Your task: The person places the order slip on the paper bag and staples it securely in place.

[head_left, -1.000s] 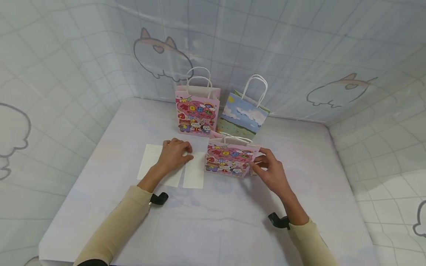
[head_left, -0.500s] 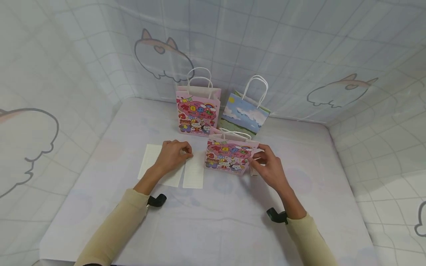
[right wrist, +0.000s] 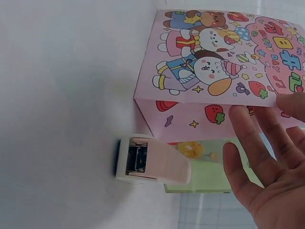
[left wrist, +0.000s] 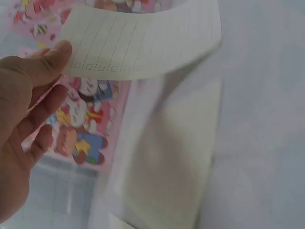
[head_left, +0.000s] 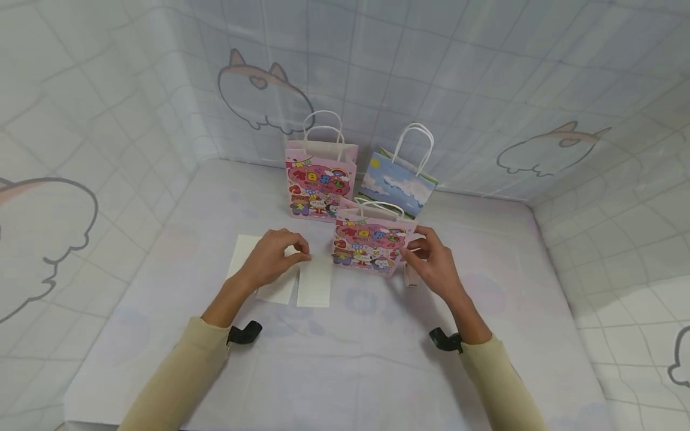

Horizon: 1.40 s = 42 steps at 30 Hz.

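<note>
My left hand [head_left: 275, 254] pinches the end of a narrow lined paper strip [left wrist: 138, 45] between thumb and fingers, and the strip curves off the table in the left wrist view. Another pale sheet [left wrist: 171, 162] lies beneath it. My right hand [head_left: 435, 263] holds the right side edge of a pink cartoon paper gift bag [head_left: 372, 245], thumb on the front and fingers at the side. The bag stands upright with white handles. Below the right hand in the right wrist view is a small pink-and-white stapler [right wrist: 159, 162], with a dark metal part showing.
Behind stand a second pink gift bag [head_left: 321, 185] and a tilted blue-and-green landscape gift bag [head_left: 401, 182], partly hidden by the held one. A white cloth covers the table [head_left: 345, 371]. A grid-patterned curtain [head_left: 431, 72] encloses the back and sides.
The front pink bag has shifted a little away from me with my right hand, uncovering more of the stapler. My left hand has drawn slightly nearer, and its thumb and fingers have closed on the strip.
</note>
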Each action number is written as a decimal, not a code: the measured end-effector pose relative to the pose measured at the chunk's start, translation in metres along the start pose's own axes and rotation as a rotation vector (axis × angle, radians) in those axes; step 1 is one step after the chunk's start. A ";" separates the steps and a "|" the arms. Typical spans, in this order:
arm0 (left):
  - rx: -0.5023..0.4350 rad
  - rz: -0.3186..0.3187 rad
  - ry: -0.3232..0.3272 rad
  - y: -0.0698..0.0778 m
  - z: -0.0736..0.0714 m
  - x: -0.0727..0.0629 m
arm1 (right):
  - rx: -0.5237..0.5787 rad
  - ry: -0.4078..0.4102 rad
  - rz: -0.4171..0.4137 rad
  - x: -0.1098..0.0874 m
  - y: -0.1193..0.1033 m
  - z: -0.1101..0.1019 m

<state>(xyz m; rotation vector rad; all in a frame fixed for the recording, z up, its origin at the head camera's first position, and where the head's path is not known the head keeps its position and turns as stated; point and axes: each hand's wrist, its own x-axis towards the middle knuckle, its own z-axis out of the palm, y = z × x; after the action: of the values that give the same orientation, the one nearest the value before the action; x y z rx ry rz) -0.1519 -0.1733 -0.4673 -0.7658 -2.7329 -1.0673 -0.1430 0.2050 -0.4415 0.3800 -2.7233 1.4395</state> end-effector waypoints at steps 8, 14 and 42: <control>-0.032 0.187 0.038 0.043 -0.008 0.001 | 0.009 -0.010 -0.004 0.006 0.000 0.000; -0.042 0.348 0.141 0.077 -0.011 0.012 | 0.005 -0.017 -0.006 0.009 -0.002 0.000; 0.149 0.465 0.478 0.099 0.016 0.076 | 0.010 -0.041 0.043 0.009 -0.003 -0.005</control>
<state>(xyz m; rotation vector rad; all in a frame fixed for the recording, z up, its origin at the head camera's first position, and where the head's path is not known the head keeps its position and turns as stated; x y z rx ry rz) -0.1672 -0.0691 -0.3983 -0.9187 -2.0695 -0.8038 -0.1509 0.2058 -0.4347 0.3581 -2.7736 1.4725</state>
